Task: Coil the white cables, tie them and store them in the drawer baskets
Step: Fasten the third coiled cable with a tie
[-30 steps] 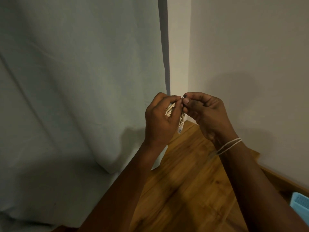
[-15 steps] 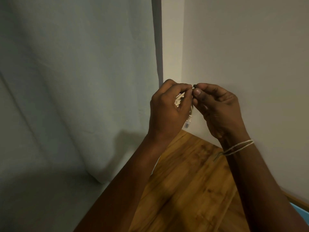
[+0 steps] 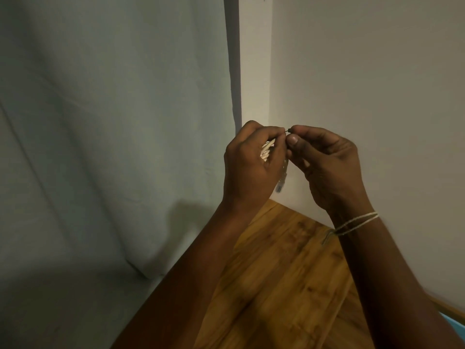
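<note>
Here the bundle of coiled white cable [image 3: 266,152] sits in the left hand [image 3: 249,167], fingers curled round it, a clear plug [image 3: 280,186] hanging below. The right hand [image 3: 327,165] pinches a thin dark tie [image 3: 288,130] at the bundle's top. Both hands are raised above the wooden table [image 3: 276,273]. Thin pale string [image 3: 357,222] circles the right wrist. A grey curtain [image 3: 113,122] hangs left.

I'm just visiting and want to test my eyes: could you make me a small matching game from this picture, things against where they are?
Things:
1. coiled white cable
2. thin dark tie
3. string bracelet
4. cable plug

Places:
A. round the right wrist
B. hanging below the hands
C. gripped in the left hand
D. pinched by the right hand

Pairs: 1-C, 2-D, 3-A, 4-B
</note>
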Motion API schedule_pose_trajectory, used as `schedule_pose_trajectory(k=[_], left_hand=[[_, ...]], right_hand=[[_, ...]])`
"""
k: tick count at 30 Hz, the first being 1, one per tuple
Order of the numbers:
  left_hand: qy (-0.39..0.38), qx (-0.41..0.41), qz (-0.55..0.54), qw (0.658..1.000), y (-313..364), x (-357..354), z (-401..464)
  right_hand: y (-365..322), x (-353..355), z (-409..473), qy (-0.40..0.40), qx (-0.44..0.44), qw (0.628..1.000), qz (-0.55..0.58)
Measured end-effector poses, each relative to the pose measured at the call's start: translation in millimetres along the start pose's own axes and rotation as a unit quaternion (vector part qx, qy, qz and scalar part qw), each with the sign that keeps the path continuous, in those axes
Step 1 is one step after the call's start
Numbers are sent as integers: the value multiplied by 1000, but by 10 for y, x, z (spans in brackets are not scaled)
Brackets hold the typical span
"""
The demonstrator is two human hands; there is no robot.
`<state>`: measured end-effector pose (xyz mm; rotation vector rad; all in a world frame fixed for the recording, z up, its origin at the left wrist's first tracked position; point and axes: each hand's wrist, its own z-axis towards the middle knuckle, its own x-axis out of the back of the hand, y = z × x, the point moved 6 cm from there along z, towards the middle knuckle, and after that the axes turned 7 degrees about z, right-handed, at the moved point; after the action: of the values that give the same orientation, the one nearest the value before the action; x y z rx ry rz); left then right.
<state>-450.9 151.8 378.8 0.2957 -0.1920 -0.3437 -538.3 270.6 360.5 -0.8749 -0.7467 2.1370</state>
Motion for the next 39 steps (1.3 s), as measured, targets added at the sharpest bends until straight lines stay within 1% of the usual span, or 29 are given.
schedule_pose_trajectory(k=[6, 11, 19, 22, 25, 30, 34, 39], left_hand=[[-3, -11, 3, 1000, 35, 36, -3], [-15, -17, 4, 1000, 34, 37, -4], [-25, -19, -4, 1000, 4, 13, -31], [-29, -12, -13, 999, -31, -7, -51], [-40, -6, -25, 999, -53, -20, -64], [-52, -7, -32, 998, -91, -31, -83], [-42, 5, -49, 998, -153, -28, -104], [-31, -19, -63, 997, -171, -28, -114]], right_hand=[[-59, -13, -22, -7, 15, 999, -32], [-126, -37, -11, -52, 13, 997, -49], [-153, 19, 28, -97, -11, 991, -86], [-136, 47, 30, -112, -29, 990, -83], [-120, 75, 37, -111, -39, 989, -95], [-133, 57, 47, -127, -29, 984, -119], [-119, 39, 40, -135, -28, 983, -122], [-95, 17, 45, -134, -24, 983, -121]])
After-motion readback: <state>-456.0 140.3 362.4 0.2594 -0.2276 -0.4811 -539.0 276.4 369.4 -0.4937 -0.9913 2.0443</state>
